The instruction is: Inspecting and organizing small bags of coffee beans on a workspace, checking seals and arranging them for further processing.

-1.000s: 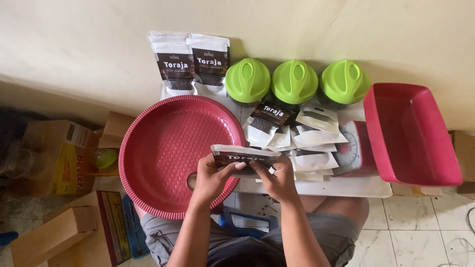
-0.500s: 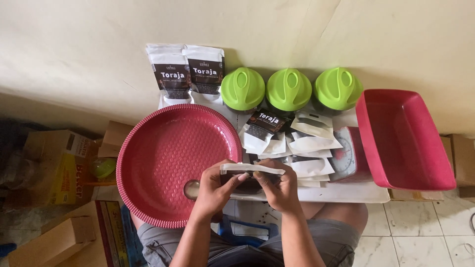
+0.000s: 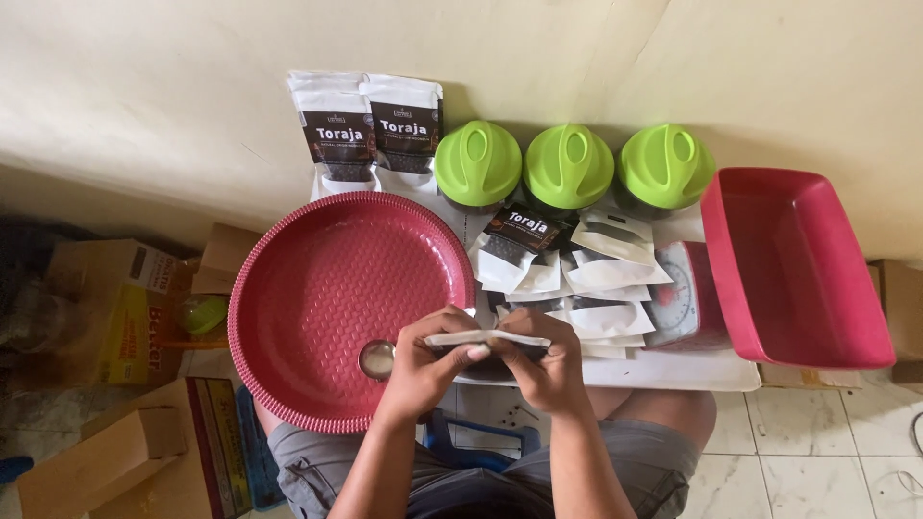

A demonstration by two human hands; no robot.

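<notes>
Both of my hands hold one small white pouch (image 3: 486,338) by its top edge, just in front of my lap. My left hand (image 3: 428,360) grips its left end and my right hand (image 3: 543,360) its right end. The pouch lies edge-on to the camera, with a dark lower part hidden behind my fingers. To the left sits a large round red basin (image 3: 327,288) with a small metal scoop (image 3: 377,359) inside near my left hand. A pile of white and black pouches (image 3: 577,274) lies just beyond my hands.
Three jars with green lids (image 3: 567,163) stand along the wall, with two upright pouches (image 3: 370,135) to their left. A red rectangular tray (image 3: 793,264) rests on a kitchen scale (image 3: 678,298) at right. Cardboard boxes (image 3: 106,308) crowd the floor at left.
The pouch has tipped from showing its dark face to lying edge-on, and my hands have drawn it lower and nearer to my body.
</notes>
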